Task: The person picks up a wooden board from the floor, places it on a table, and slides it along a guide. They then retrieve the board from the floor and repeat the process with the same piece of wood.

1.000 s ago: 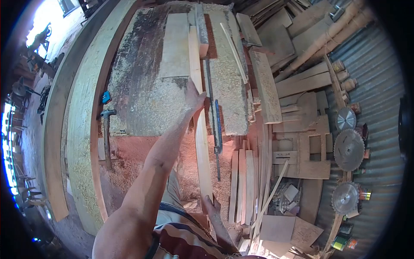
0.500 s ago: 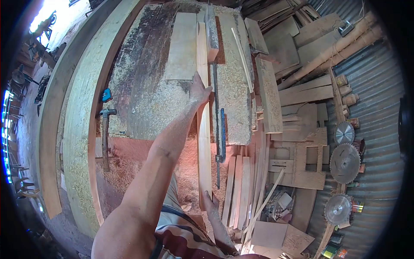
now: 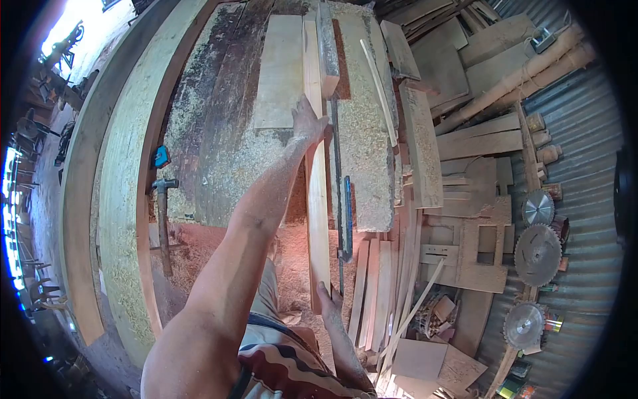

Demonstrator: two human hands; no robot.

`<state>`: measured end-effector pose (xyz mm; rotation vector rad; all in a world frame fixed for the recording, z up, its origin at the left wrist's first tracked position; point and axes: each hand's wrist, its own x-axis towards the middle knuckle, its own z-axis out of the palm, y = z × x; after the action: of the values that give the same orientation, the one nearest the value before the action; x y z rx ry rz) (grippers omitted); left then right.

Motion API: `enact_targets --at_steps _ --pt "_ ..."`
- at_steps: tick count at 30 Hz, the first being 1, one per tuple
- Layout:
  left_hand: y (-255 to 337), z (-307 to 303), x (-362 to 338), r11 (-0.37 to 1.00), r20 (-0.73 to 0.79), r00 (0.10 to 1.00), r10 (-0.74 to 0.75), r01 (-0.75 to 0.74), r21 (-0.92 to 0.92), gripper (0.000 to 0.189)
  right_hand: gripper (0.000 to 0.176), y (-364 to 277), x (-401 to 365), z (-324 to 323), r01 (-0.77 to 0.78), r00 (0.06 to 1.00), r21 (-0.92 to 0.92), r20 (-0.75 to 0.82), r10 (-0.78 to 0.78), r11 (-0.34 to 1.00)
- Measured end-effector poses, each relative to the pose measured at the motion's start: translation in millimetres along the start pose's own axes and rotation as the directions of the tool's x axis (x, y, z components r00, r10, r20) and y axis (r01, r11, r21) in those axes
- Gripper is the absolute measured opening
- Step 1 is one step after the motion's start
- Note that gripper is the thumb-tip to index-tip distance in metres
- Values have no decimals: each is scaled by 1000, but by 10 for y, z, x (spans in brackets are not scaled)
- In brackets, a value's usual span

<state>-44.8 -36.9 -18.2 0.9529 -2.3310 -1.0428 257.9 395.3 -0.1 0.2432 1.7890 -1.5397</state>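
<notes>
A long pale wooden strip lies lengthwise over the workbench, its near end reaching past the bench edge toward my body. Partway along it, my left hand is closed over the strip from above. My right hand grips the near end, thumb against the wood. Left of the strip's far part is a flat plywood panel. A thick wooden block borders its far right side. Just right of the strip runs a bar clamp with a blue part.
A hammer and a small blue tool lie at the bench's left side, beside long thick planks. Sawdust and shavings cover the workbench. Circular saw blades hang on the right wall, near stacked boards.
The wooden strip has slid a little forward, away from my body, along the block. Both hands have moved forward with it, and the view has shifted slightly.
</notes>
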Motion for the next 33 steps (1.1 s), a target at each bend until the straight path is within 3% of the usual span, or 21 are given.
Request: enact_targets --at_steps 6,11,15,21,24,27,32,33 --pt "-68 50 343 999 -17 1000 -1 2 46 105 53 -175 222 89 -26 1000 -1 5 26 1000" --pt "13 -69 309 995 -9 997 -77 76 -57 104 55 -289 550 237 -16 1000 -22 21 17 1000" --pt "68 -333 59 998 -81 995 -54 51 -36 103 58 -437 712 515 -26 997 11 80 25 1000" --pt "486 -526 -1490 997 -27 1000 -13 10 -82 103 63 -551 849 671 -6 998 -14 69 7 1000" --pt "313 -308 -1420 972 52 998 -39 50 -230 106 65 -598 946 750 11 997 -21 72 -9 1000" --pt "91 -8 -1248 992 -58 998 11 -18 -125 106 68 -653 1042 776 22 998 -30 68 -20 999" --pt "319 -265 -1127 994 -59 993 -103 100 -45 109 72 -653 1307 578 70 996 -72 52 -66 995" --pt "530 -483 -1166 957 85 966 -245 255 -139 110 73 -654 1347 514 72 997 -104 30 -70 992"
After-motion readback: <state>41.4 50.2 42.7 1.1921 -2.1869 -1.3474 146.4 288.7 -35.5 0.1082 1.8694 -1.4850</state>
